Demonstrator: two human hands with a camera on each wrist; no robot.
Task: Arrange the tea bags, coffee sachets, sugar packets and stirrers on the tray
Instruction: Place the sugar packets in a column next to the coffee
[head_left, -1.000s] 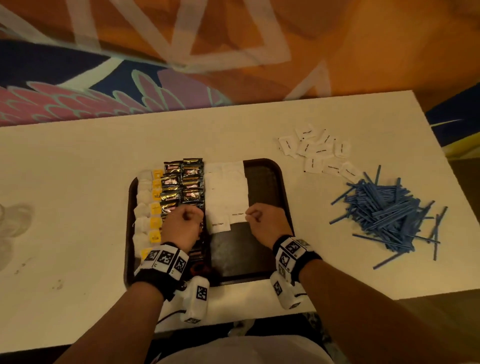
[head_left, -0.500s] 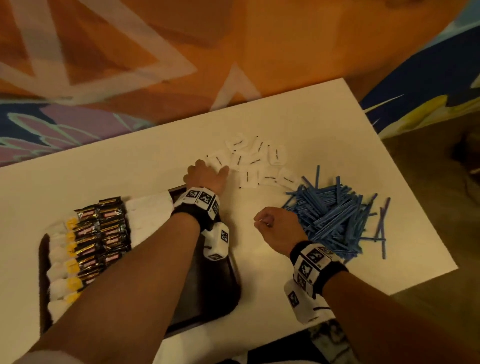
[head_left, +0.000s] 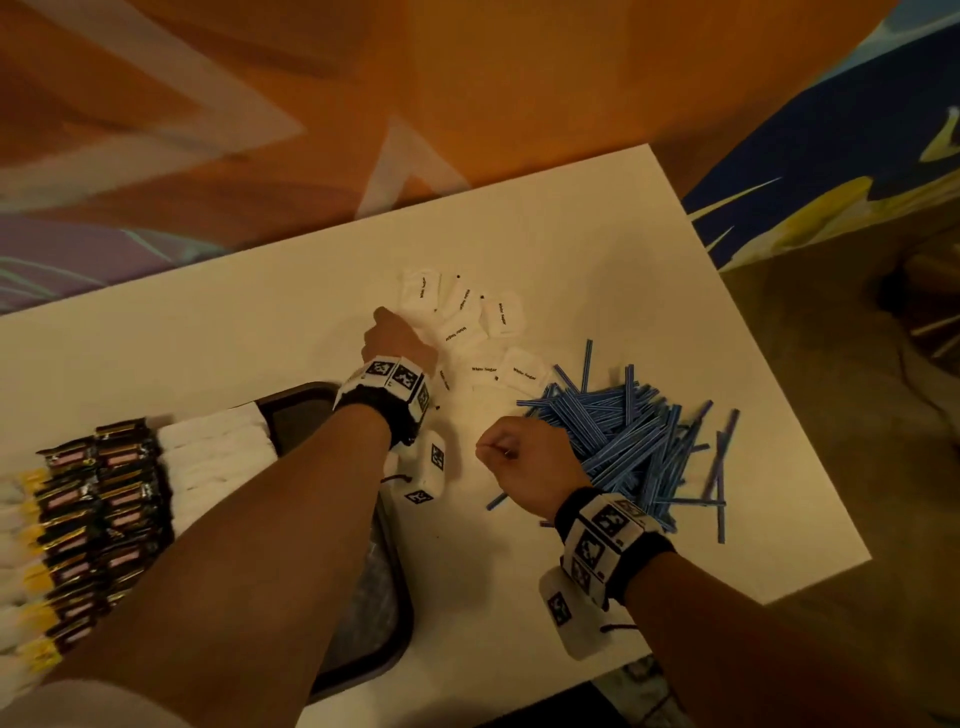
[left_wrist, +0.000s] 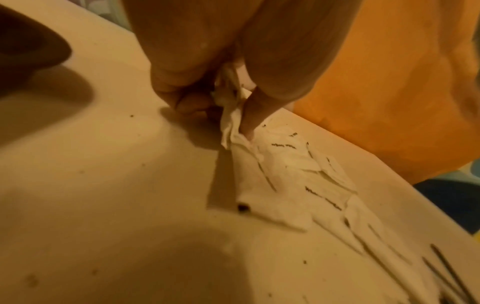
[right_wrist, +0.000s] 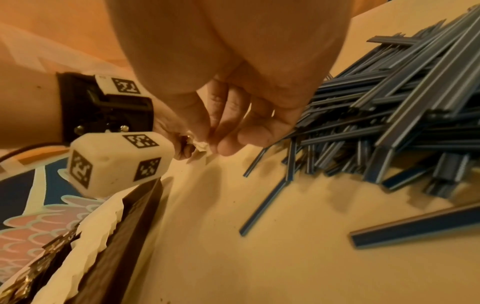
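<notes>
At about twelve o'clock from the tray (head_left: 311, 410), the left hand (head_left: 397, 338) pinches sugar packets (left_wrist: 231, 115) at the loose cluster's near edge, probably gathering several to fill out the white column. Its right hand (head_left: 524, 457), fingers loosely curled, seems to hold nothing, waiting beside the stirrers (head_left: 639, 441) at three o'clock. Coffee sachets (head_left: 98, 499) already line the tray.
</notes>
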